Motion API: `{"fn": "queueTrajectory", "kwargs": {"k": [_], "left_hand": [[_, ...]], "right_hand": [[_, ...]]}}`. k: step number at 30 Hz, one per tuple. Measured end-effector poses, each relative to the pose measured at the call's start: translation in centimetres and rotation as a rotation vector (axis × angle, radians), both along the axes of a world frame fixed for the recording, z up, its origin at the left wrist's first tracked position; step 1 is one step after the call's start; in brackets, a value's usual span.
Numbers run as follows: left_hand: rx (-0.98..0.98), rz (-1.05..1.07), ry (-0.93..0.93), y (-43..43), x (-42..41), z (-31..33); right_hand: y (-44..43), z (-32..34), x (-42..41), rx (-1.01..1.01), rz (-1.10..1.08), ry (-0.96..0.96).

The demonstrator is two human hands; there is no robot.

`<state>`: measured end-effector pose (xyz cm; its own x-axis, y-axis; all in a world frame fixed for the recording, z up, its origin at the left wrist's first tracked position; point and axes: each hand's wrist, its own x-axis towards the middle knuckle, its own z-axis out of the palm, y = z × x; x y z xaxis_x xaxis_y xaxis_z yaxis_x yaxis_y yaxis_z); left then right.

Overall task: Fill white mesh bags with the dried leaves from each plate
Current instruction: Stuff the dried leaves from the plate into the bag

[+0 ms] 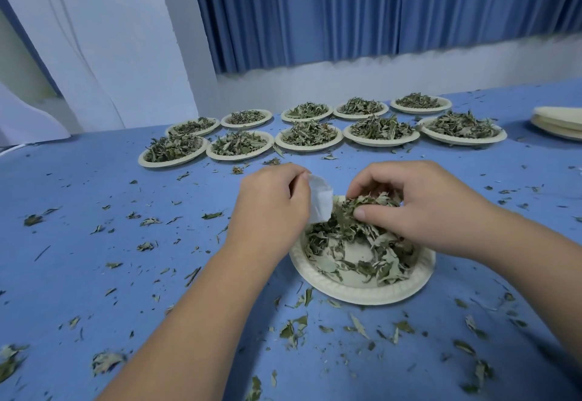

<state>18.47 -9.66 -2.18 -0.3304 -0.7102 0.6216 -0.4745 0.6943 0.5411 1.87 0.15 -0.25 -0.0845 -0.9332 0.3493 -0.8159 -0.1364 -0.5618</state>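
We see a paper plate (362, 296) on the blue table (94, 243), just below the middle of the view. It carries a loose ring of dried leaves (356, 244), with bare plate showing in the middle.

The left hand (271, 202) reaches in from seven o'clock. It pinches the top edge of a white mesh bag (320, 200) between thumb and fingers. The bag hangs over the plate's rim at about ten o'clock, its lower end just beside the leaves.

The right hand (419, 205) comes in from four o'clock. Its fingers are curled round a clump of the leaves at the plate's twelve o'clock side, with the thumb pressed against the clump from the near side. The clump is close to the bag. We cannot tell whether the mouth of the bag stands open.

At twelve o'clock from this plate, well apart from it, ten more plates (310, 148) heaped with leaves stand in two rows of five. At two o'clock, by the right edge, lies a stack of bare plates (557, 123). Leaf scraps (294, 329) are strewn all over the table. Beyond the table hangs a blue curtain (315, 13).
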Motion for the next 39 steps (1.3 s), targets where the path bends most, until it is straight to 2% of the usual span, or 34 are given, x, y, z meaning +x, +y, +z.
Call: {"fn": "queueTrajectory", "kwargs": {"k": [5,14,21,26,30,33,39], "left_hand": [[0.062,-0.024,-0.007,0.5,-0.1,0.1],[0.116,-0.071,-0.042,1.6,-0.7,0.3],[0.231,-0.096,0.023,2.2,-1.2,0.4],[0.282,-0.084,0.027,2.4,-1.3,0.4],[0.266,-0.074,0.061,2.3,-1.1,0.6],[0.293,-0.077,0.090,2.2,-1.1,0.6],[0.326,-0.089,0.103,2.5,-1.4,0.5]], "right_hand": [[-0.1,0.0,0.4,-0.063,-0.045,-0.036],[-1.0,-0.8,2.5,-0.157,-0.129,0.086],[-1.3,-1.1,3.0,-0.149,-0.197,0.058],[-1.4,-1.3,3.0,-0.148,-0.171,0.117],[-1.0,-1.3,2.7,-0.154,-0.100,0.015],[-1.1,-1.4,2.7,-0.216,-0.140,-0.050],[-1.7,-1.5,3.3,-0.261,-0.208,0.073]]}}
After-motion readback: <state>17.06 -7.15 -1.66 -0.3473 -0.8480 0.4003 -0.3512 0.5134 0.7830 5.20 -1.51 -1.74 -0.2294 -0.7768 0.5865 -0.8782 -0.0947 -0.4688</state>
